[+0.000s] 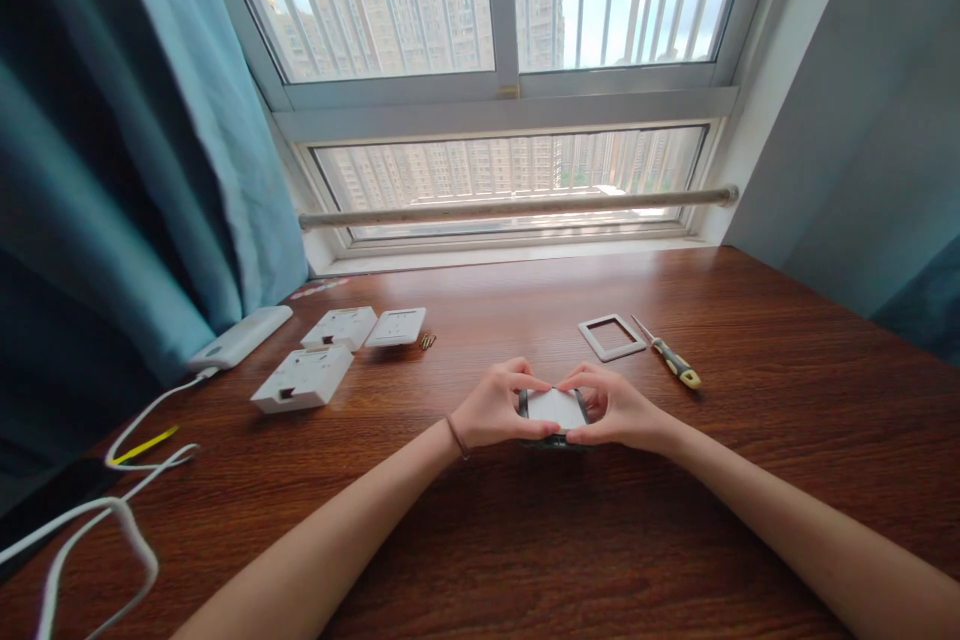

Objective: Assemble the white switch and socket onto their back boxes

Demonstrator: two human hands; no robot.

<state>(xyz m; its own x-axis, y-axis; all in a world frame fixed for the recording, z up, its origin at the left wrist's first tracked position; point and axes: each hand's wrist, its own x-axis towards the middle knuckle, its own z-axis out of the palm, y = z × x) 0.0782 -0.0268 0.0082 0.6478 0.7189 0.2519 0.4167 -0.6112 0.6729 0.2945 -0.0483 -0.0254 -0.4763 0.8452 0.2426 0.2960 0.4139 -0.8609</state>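
Both hands grip a small wall switch (556, 408) with a plain white face and a dark edge, low over the desk. My left hand (496, 407) is closed on its left side, thumb at the near edge and a finger at the far edge. On the opposite side my right hand (616, 407) holds it the same way. The underside of the switch is hidden. Beyond my right hand lies a white square frame (628, 352) with an open middle. A screwdriver (679, 363) with a yellow and grey handle rests to the right of that frame.
Two white mounting boxes (304, 380) and a white square plate (397, 325) sit at the left. Several small screws (427, 341) lie beside the plate. Farther left are a white power strip (240, 338), its cable (142, 420) and a yellow strip (146, 445). A blue curtain (247, 170) hangs there.
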